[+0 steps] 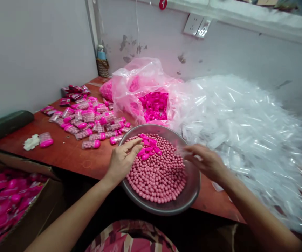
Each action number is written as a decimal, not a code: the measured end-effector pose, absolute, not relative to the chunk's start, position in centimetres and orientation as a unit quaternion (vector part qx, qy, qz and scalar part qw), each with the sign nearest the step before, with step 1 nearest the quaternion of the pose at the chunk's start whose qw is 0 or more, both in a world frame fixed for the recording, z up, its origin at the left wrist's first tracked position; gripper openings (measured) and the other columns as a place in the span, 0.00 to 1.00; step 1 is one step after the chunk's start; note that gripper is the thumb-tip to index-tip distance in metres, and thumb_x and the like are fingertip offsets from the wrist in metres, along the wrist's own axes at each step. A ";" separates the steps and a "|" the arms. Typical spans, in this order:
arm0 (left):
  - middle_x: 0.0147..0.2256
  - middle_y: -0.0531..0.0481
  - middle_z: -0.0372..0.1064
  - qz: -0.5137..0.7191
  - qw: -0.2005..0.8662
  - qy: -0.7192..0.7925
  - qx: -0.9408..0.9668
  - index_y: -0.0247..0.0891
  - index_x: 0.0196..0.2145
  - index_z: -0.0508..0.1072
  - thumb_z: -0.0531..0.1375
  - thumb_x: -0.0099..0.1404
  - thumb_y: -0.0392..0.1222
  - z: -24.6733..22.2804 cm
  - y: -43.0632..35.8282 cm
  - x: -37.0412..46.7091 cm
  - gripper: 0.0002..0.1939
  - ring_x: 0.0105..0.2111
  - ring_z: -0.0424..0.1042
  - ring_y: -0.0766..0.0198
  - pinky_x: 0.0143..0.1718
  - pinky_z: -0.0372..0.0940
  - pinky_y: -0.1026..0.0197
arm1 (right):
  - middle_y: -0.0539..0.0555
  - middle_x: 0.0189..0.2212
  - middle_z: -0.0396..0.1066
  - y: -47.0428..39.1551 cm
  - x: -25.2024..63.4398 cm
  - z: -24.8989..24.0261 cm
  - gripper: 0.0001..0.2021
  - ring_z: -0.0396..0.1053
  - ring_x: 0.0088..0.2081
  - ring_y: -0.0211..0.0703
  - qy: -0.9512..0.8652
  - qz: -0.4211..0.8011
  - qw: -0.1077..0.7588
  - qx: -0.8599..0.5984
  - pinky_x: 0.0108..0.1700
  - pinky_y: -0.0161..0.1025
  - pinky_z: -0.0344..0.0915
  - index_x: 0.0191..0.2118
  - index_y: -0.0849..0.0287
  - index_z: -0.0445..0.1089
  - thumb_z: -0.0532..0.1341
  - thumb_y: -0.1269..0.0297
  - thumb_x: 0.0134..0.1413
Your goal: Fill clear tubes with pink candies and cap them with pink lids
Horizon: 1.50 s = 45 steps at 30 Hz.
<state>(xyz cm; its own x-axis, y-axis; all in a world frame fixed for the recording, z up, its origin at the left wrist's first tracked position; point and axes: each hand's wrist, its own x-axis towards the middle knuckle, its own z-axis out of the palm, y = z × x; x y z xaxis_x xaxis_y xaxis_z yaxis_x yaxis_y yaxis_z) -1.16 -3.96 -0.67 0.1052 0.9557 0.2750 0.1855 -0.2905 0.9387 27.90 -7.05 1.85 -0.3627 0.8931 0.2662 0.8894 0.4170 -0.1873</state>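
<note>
A round metal bowl (197, 187) of pink beads (156, 178) sits at the table's front edge. Several bright pink caps (149, 144) lie on the beads toward the back of the bowl. My left hand (126, 155) is over the bowl's left rim, thumb and fingers closed together beside the caps; whatever is between the fingertips is too small to name. Over the right side of the bowl is my right hand (205, 161), its fingers pinched on a clear plastic container (180, 151) that is blurred by motion.
Behind the bowl stands a pink plastic bag (140, 70) of caps. Filled bottles (88, 115) lie to the left, clear containers (240, 126) are heaped on the right. A carton (39, 206) of pink packs is at the lower left. A power socket (193, 24) is on the wall.
</note>
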 end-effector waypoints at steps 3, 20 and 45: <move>0.43 0.48 0.74 0.499 0.378 0.446 0.640 0.36 0.44 0.73 0.56 0.62 0.43 -0.7 -4.0 -1.2 0.15 0.44 0.71 0.61 0.49 0.64 0.60 | 0.56 0.32 0.71 -5.2 22.0 1.9 0.08 0.66 0.37 0.43 -0.898 0.008 -0.030 -0.440 0.39 0.38 0.63 0.36 0.60 0.69 0.53 0.73 0.56; 0.44 0.46 0.73 0.469 0.447 0.412 0.641 0.36 0.47 0.71 0.56 0.61 0.42 -0.1 -4.4 -1.3 0.16 0.44 0.72 0.59 0.44 0.67 0.60 | 0.49 0.30 0.68 -5.3 17.9 0.8 0.09 0.67 0.33 0.37 -0.589 0.606 0.279 -0.456 0.37 0.36 0.64 0.34 0.61 0.65 0.64 0.66 0.46; 0.34 0.50 0.74 0.401 0.517 0.375 0.656 0.36 0.38 0.75 0.59 0.57 0.36 -0.2 -5.1 -0.3 0.10 0.36 0.71 0.62 0.39 0.63 0.64 | 0.54 0.23 0.72 -5.0 18.8 -1.3 0.10 0.66 0.24 0.37 -0.871 0.170 -0.067 -0.457 0.28 0.32 0.58 0.26 0.63 0.71 0.54 0.77 0.49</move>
